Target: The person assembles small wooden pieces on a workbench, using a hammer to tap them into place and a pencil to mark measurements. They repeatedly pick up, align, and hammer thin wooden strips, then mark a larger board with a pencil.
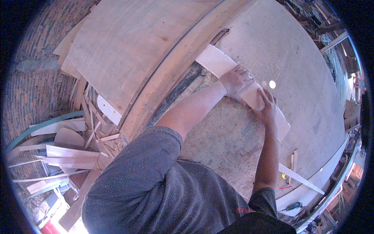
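Observation:
A long, pale wooden board [219, 62] lies slantwise across a wide, worn surface [233, 136], its far end close to a long wooden rail [167, 66]. My left hand [236, 82] is closed over the middle of the board, fingers bent across its top. Farther along, toward the near right end, my right hand [268, 107] grips the same board, with the fingers on top and the palm at its near edge. Both hands partly cover the board, and the undersides of the fingers are hidden.
Large plywood sheets [128, 46] lie left of the rail. Scrap wood [74, 160] is heaped at the lower left by a brick wall [39, 54]. At the right lie a pale strip [302, 179], a yellow tape measure [284, 176], a thin red stick [285, 187] and a dark tool [294, 206].

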`<state>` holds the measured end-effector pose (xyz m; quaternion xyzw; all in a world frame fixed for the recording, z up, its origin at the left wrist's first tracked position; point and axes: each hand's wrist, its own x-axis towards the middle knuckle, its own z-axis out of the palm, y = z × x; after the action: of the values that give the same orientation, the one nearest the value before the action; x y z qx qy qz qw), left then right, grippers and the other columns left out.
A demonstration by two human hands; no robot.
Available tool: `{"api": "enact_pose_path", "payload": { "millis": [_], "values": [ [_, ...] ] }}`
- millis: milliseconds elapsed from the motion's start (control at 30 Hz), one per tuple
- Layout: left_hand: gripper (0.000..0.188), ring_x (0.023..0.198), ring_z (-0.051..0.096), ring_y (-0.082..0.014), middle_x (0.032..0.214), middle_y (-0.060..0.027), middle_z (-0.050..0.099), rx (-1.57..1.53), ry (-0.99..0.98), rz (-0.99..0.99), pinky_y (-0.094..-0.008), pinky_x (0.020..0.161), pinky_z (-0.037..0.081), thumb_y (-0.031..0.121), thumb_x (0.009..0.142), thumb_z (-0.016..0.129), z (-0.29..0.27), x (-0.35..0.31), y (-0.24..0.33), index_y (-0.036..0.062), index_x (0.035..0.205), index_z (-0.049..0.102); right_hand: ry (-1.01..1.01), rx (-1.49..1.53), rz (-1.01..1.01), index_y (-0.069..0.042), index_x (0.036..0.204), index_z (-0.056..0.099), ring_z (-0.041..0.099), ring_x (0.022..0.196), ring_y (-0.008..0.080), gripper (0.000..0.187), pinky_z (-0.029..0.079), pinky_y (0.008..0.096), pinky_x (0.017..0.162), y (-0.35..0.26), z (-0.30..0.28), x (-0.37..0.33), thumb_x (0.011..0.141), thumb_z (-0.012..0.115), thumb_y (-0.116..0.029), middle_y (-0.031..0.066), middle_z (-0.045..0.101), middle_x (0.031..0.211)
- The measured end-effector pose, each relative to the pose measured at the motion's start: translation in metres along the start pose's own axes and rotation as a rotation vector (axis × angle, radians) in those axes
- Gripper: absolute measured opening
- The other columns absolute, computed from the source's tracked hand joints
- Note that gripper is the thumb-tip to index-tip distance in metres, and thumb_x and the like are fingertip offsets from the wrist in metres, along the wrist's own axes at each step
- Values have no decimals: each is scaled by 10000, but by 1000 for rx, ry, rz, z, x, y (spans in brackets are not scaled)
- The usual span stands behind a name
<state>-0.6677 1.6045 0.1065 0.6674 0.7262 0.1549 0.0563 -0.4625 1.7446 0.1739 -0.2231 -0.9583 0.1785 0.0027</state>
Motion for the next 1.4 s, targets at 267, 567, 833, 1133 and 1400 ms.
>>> {"api": "enact_pose_path", "payload": {
  "millis": [267,567,833,1133,1400],
  "values": [
    [959,1421,433,-346,1454,-109,550,-11,86,11,-541,1241,252,723,698,746,4,3,-3,163,1454,558,10,-7,-25,-215,1469,569,483,1346,401,984,428,492,1145,7,3,5,561,946,-239,111,527,1515],
    [1100,1465,373,-359,1510,-151,478,21,30,17,-550,1256,198,850,676,680,12,9,-9,165,1516,489,1,-2,10,-201,1450,583,470,1369,397,973,411,495,1161,4,-1,7,549,950,-231,111,520,1520],
    [993,1461,389,-343,1505,-122,493,61,77,17,-538,1255,216,774,724,686,20,12,-11,188,1505,505,-5,27,19,-210,1459,585,466,1377,392,987,403,489,1172,-2,-6,7,542,951,-216,111,516,1527],
    [1077,1459,381,-358,1498,-142,488,25,45,19,-542,1255,206,810,667,723,11,11,-9,167,1504,507,-11,21,33,-207,1449,590,457,1386,390,986,401,489,1174,-1,-6,8,530,949,-209,114,514,1528],
    [1082,1458,386,-352,1500,-136,488,77,42,20,-543,1254,208,810,671,722,18,16,-13,176,1518,489,-8,12,9,-219,1458,585,455,1389,387,1009,400,491,1177,5,-5,12,519,955,-238,103,511,1535]
  ]
}}
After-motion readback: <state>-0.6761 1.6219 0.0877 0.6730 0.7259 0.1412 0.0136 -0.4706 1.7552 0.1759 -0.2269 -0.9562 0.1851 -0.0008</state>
